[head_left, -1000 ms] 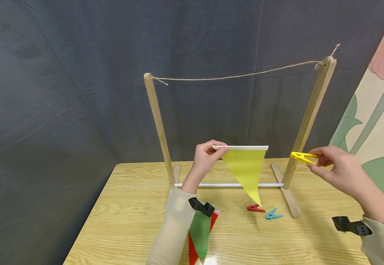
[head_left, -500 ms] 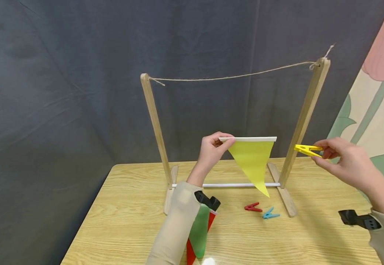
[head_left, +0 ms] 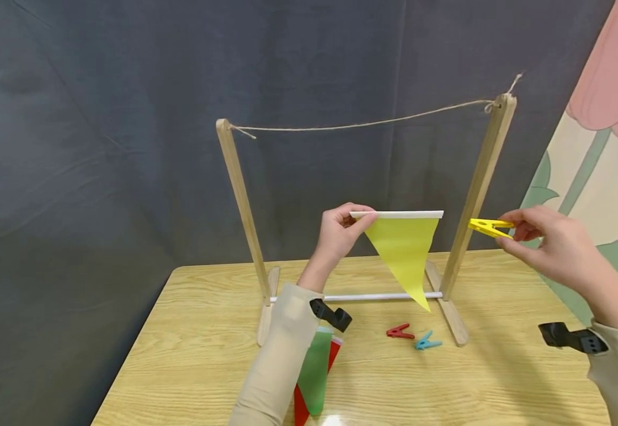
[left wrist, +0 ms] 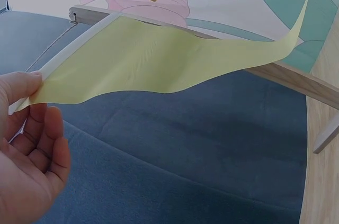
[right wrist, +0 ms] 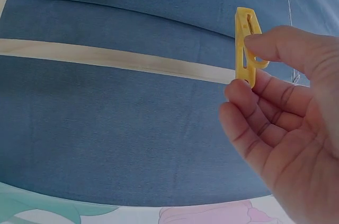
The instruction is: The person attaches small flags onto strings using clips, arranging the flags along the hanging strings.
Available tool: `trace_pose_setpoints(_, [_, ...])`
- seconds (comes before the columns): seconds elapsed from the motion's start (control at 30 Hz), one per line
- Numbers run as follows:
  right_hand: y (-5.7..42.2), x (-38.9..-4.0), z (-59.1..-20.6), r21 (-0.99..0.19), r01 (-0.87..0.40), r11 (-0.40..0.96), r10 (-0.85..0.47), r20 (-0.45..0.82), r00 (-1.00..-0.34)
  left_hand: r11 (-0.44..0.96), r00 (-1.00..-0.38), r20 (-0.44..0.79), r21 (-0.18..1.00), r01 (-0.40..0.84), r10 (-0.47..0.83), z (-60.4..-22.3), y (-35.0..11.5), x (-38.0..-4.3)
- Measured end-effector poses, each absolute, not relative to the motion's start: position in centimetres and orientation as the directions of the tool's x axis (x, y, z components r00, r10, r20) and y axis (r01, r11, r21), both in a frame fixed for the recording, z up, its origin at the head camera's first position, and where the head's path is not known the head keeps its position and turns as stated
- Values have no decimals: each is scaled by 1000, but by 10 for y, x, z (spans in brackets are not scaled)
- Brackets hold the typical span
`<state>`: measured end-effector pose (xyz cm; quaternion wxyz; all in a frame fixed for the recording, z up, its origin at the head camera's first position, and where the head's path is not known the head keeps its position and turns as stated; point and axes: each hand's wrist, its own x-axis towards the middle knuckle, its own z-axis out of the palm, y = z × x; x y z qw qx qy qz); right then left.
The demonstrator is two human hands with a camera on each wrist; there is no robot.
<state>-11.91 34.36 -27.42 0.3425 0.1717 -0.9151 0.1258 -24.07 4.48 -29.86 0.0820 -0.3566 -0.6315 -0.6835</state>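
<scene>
A yellow triangular pennant [head_left: 406,242] with a white top band hangs point down in the head view. My left hand [head_left: 339,232] pinches the left end of that band between thumb and fingers. To the right, my right hand [head_left: 550,245] pinches a yellow clothespin [head_left: 487,226] by its handle ends, its nose turned toward the pennant. The right wrist view shows the clothespin [right wrist: 247,46] between thumb and fingertips. Above both hands a thin string [head_left: 330,128] runs between two wooden posts, apart from the pennant.
On the wooden table [head_left: 197,343] lie a red clothespin [head_left: 400,331] and a blue clothespin [head_left: 427,341]. A green pennant [head_left: 315,373] overlaps a red pennant [head_left: 301,408] under my left forearm. The stand's right post [head_left: 478,195] rises between the pennant and my right hand.
My left hand has raised the yellow pennant and brought it slightly to the right. The right hand with the yellow clothespin has risen too. The head view has shifted a little.
</scene>
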Motion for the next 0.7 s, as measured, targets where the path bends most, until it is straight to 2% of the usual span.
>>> trace_pose_setpoints(0.7, [344,-122,-241,-118,-414,903,-222,697,-682,-173,-748,597,801,573,291,-274,62,-249])
